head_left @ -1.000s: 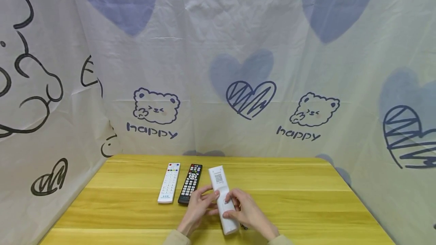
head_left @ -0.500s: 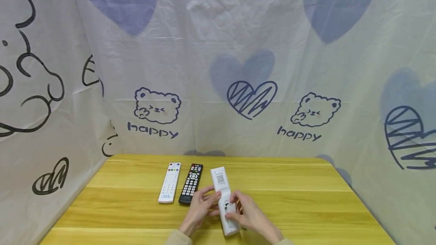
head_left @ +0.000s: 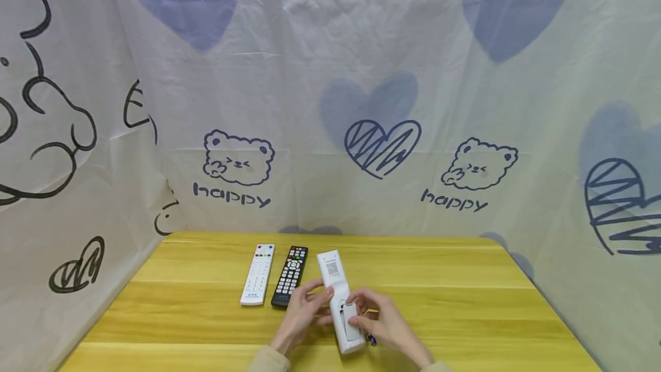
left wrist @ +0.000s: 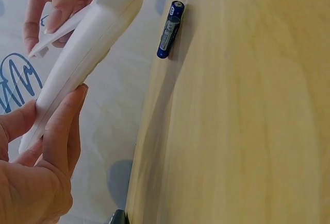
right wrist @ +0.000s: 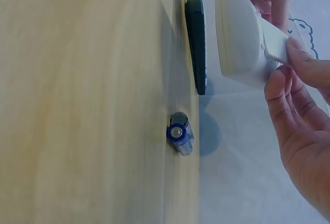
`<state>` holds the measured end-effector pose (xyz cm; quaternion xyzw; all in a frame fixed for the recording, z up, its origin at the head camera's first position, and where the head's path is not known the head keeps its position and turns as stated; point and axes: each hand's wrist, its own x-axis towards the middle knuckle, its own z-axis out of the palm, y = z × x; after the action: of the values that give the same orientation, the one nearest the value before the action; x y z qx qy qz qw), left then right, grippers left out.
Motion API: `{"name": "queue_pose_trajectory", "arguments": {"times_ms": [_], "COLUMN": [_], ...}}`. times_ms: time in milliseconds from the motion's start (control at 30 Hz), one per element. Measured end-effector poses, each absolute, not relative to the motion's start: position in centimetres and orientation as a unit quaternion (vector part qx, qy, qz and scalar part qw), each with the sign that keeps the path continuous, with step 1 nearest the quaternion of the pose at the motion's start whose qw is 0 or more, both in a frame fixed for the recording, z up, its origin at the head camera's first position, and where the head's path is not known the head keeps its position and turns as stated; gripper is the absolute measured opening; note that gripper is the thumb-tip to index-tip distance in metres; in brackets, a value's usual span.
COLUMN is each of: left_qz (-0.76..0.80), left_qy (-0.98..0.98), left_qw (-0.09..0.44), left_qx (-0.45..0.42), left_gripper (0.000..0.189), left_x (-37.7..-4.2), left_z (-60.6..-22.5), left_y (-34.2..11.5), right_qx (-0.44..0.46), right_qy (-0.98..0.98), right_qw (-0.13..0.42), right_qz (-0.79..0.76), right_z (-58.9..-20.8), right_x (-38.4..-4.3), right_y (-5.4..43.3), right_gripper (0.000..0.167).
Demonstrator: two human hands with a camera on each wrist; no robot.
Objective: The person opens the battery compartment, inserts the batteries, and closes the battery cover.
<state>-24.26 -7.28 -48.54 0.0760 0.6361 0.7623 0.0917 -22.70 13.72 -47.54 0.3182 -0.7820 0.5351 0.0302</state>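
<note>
A white remote control [head_left: 330,274] is turned back side up, with a QR code label near its far end. My left hand [head_left: 304,312] grips it by the sides, thumb on the back edge. With thumb and fingers my right hand [head_left: 383,320] pinches the battery cover [head_left: 352,326], a thin white plate. In the left wrist view the cover [left wrist: 67,30] slants away from the remote's body [left wrist: 85,44], one end close against it. Part of the battery compartment shows beside the cover. Both wrist views show the remote raised over the wooden table [left wrist: 247,105].
A blue battery [left wrist: 170,30] lies on the table beneath the hands, to the right of the remote in the head view. Left of the hands, a white remote [head_left: 257,274] and a black remote [head_left: 290,276] lie buttons up. Printed cloth [head_left: 310,102] hangs behind the table.
The battery cover, flush with the remote's back a second ago, has been lifted and tilted off it by the right hand, uncovering part of the compartment. The left hand keeps its grip.
</note>
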Motion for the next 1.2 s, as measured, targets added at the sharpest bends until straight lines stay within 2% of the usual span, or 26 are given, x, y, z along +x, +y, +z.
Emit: {"name": "queue_pose_trajectory", "arguments": {"times_ms": [300,1200], "left_qz": [0.763,0.756], "left_qy": [0.635,0.644], "left_qw": [0.096,0.089], "left_qx": [0.073,0.074], "left_gripper": [0.055,0.054], "left_x": [-24.4,-24.2], "left_z": [-48.5,-48.5], "left_y": [-7.4,-7.7], "right_qx": [0.319,0.257], "right_qy": [-0.748,-0.795], "right_qw": [0.032,-0.005], "right_qz": [0.581,0.549], "right_z": [-47.7,-47.5], "right_x": [-23.2,-23.8], "right_y": [14.9,18.1], "right_gripper": [0.027,0.026]}}
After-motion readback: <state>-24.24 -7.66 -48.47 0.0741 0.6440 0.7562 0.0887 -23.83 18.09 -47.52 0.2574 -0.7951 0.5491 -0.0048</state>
